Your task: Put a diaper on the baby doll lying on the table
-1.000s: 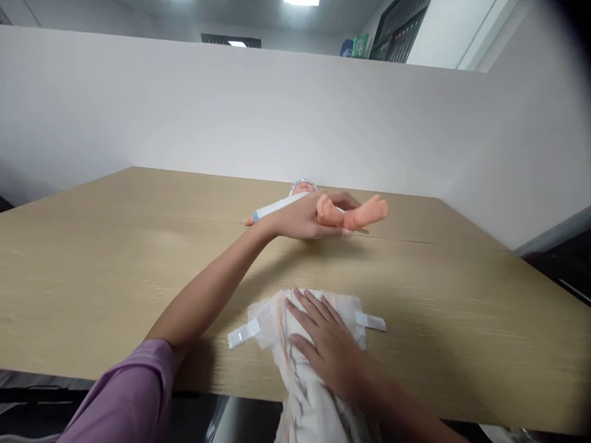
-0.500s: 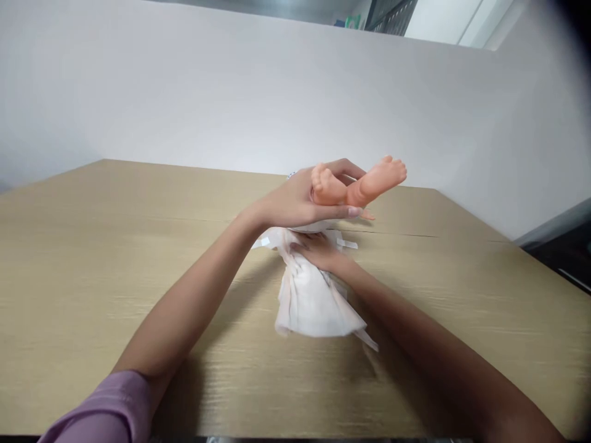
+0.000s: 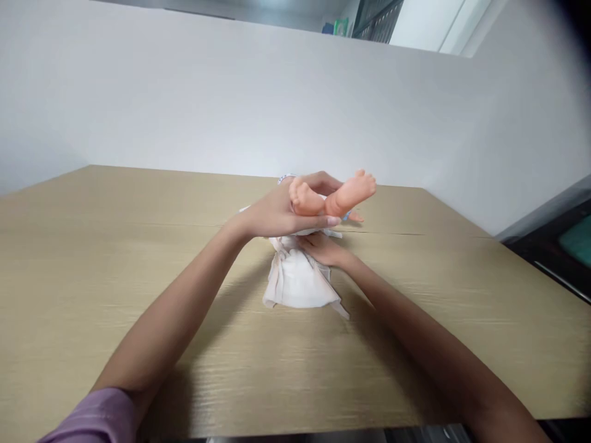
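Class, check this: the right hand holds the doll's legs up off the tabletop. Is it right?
Wrong hand: the head view shows the left hand holding the doll's legs up off the tabletop; the right hand is at the diaper.

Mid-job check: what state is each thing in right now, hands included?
Doll: legs raised, feet bare, body mostly hidden.
Diaper: unfastened, near end spread out, far end mostly hidden.
Left hand: closed around the doll's lower legs.
Right hand: on the diaper, fingertips hidden.

The left hand grips the doll by its legs above the diaper; the right hand touches the diaper's far part.
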Demonstrator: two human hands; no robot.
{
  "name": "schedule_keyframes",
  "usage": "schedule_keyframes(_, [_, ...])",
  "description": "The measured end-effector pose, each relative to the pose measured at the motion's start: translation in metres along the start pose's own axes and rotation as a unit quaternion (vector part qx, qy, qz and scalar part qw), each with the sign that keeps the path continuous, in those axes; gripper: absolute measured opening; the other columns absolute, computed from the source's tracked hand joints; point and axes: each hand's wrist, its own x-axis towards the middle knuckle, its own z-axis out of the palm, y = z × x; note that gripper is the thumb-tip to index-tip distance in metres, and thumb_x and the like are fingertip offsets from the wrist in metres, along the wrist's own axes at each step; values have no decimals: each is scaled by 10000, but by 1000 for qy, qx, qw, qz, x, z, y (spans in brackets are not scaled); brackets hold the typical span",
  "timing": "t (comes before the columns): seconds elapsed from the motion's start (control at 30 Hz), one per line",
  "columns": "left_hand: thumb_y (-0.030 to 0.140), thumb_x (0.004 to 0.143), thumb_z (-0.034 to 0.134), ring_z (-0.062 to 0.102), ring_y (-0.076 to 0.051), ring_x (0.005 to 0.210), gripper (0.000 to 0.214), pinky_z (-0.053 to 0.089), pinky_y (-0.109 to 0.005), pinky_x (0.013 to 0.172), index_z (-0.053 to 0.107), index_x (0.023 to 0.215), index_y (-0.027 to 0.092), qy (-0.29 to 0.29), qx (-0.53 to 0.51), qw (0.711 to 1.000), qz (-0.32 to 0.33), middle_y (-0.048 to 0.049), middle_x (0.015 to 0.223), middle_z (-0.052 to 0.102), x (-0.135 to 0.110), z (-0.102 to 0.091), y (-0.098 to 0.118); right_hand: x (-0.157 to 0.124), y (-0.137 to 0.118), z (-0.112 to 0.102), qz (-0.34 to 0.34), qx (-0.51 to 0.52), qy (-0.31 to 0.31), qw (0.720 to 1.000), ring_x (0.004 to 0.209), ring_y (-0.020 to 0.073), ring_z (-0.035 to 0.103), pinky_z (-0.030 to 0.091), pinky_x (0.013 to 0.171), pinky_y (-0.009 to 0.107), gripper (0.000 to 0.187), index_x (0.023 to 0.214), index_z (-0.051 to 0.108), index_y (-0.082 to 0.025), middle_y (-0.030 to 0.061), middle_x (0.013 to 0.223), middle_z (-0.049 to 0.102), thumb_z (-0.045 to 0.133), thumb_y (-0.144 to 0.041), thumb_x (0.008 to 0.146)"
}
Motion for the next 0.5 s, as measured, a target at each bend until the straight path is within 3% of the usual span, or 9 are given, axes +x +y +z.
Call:
schedule_keyframes(0.07, [361, 902, 778, 683, -253, 1145, 390, 528, -373, 969, 666, 1235, 192, -3, 11, 1000, -2, -100, 1276, 710, -3, 2, 0, -21, -1, -12, -1, 21, -68, 997, 1223, 204, 665, 520, 1023, 346, 447, 1216, 722, -151, 58, 1268, 729, 357, -388, 1118])
schedule_keyframes(0.1, [372, 900, 780, 679, -250, 1141, 404, 527, -368, 964, 669, 1242, 188, -8, 14, 1000, -3, -105, 1267, 709, -5, 4, -1, -33, -1, -17, 12, 22, -74, 997, 1217, 218, 665, 515, 1042, 367, 413, 1199, 724, -167, 64, 1256, 733, 386, -387, 1109])
schedule_keyframes(0.13, [382, 897, 782, 677, -247, 1127, 423, 529, -363, 951, 671, 1255, 186, -15, 16, 1000, -4, -106, 1250, 711, -6, 6, -1, -44, -2, -23, 40, 17, -57, 997, 1207, 239, 665, 515, 1050, 401, 377, 1197, 714, -178, 79, 1251, 731, 419, -392, 1098])
schedule_keyframes(0.2, [392, 891, 789, 676, -236, 1088, 453, 532, -355, 921, 676, 1282, 194, -27, 22, 999, -4, -96, 1214, 718, -9, 11, -4, -62, -7, -32, 102, 4, 34, 994, 1187, 291, 662, 530, 1025, 464, 345, 1254, 655, -186, 123, 1270, 705, 534, -432, 1044])
schedule_keyframes(0.27, [393, 885, 795, 673, -224, 1048, 457, 530, -355, 905, 687, 1292, 216, -31, 33, 999, -4, -79, 1195, 724, -11, 19, -6, -73, -15, -38, 117, 17, 117, 986, 1219, 326, 640, 531, 1020, 499, 473, 1343, 570, -203, 147, 1322, 664, 661, -466, 961])
schedule_keyframes(0.33, [385, 879, 803, 664, -220, 1031, 450, 530, -360, 900, 698, 1291, 239, -30, 49, 998, -7, -66, 1191, 728, -15, 26, -6, -76, -24, -41, 70, 63, 137, 986, 1257, 331, 620, 522, 1046, 507, 549, 1365, 539, -223, 141, 1343, 647, 728, -460, 908])
schedule_keyframes(0.5, [363, 883, 802, 641, -263, 1186, 461, 509, -427, 1046, 695, 1321, 270, -26, 93, 995, -10, -76, 1312, 708, -39, 33, 0, -74, -28, -46, -18, 153, 109, 982, 1192, 293, 663, 545, 1045, 479, 363, 1242, 621, -248, 82, 1258, 700, 715, -349, 906])
